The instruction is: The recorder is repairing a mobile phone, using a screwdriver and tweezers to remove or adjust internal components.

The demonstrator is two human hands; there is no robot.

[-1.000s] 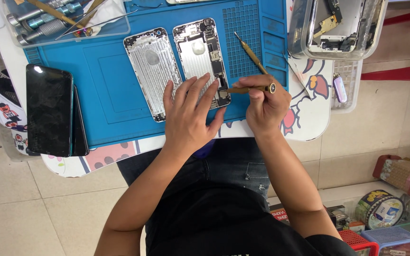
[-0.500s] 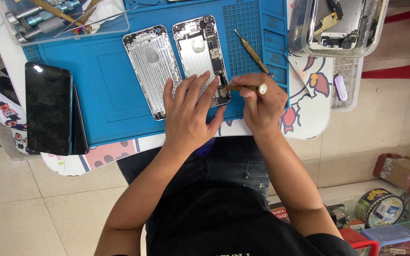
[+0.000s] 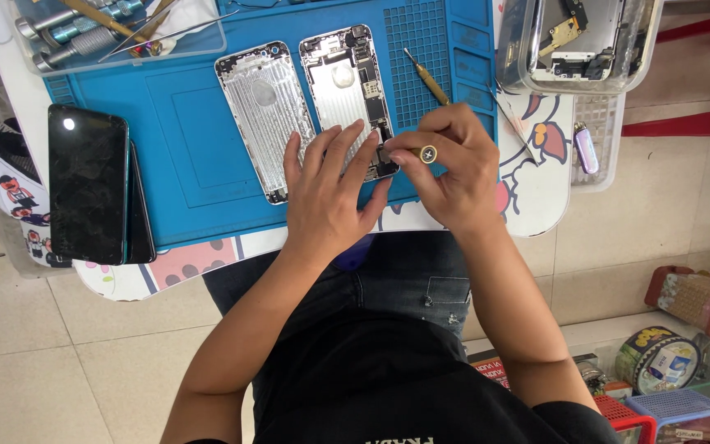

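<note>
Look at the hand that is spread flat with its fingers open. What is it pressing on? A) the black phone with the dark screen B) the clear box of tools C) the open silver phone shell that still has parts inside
C: the left hand lies spread over the lower end of the open phone shell on the blue mat, while the right hand holds a screwdriver at its bottom edge.

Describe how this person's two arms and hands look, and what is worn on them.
Both arms are bare from the upper arm down: no long sleeves, gloves, watch or bracelet show. The left hand and right hand carry no rings that can be seen, and the nails are short and unpainted. A black short-sleeved shirt covers the shoulders, with dark jeans below.
</note>
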